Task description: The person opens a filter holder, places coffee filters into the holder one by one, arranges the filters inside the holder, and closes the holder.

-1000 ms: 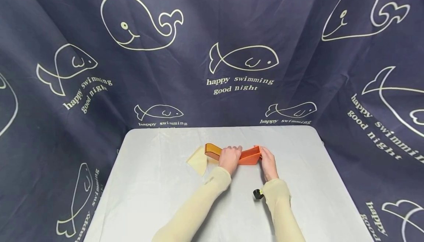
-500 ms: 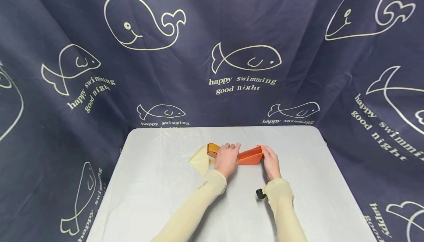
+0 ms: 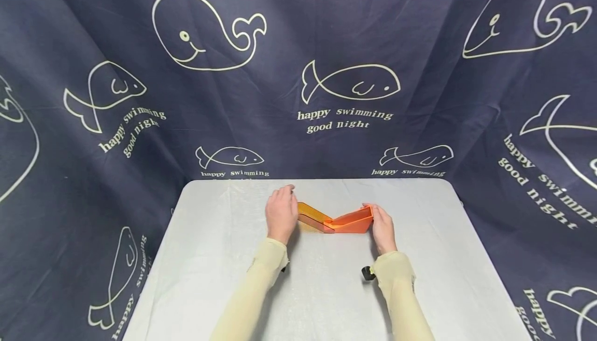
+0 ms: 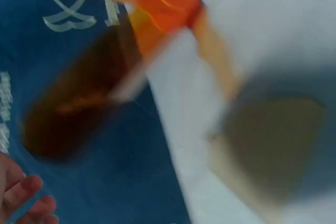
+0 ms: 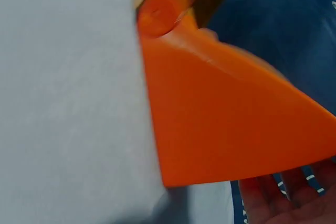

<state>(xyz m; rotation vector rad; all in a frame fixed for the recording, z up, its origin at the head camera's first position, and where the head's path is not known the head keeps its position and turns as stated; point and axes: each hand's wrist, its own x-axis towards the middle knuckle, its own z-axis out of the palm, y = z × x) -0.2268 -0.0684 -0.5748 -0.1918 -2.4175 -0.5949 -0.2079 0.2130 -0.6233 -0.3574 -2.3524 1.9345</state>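
Note:
An orange wedge-shaped plastic container (image 3: 352, 224) lies opened out on the table, its see-through amber lid (image 3: 313, 215) hinged at the narrow end and swung left. My right hand (image 3: 383, 229) holds the container's wide end; fingers (image 5: 296, 192) show behind that end in the right wrist view. To the left of the lid is my left hand (image 3: 281, 215), fingers loosely bent and holding nothing. A cream wedge-shaped piece (image 4: 273, 150) lies on the table in the left wrist view, blurred and shaded. In the head view the left hand hides it.
A white-covered table (image 3: 322, 294) with rounded far corners carries everything. Dark blue curtain (image 3: 345, 159) with white fish and whale drawings hangs behind it and at both sides. A small black device (image 3: 368, 273) sits at the right wrist.
My left hand has let go of the amber lid and moved left, over the cream piece. The right hand keeps its hold on the container. The head view has shifted slightly.

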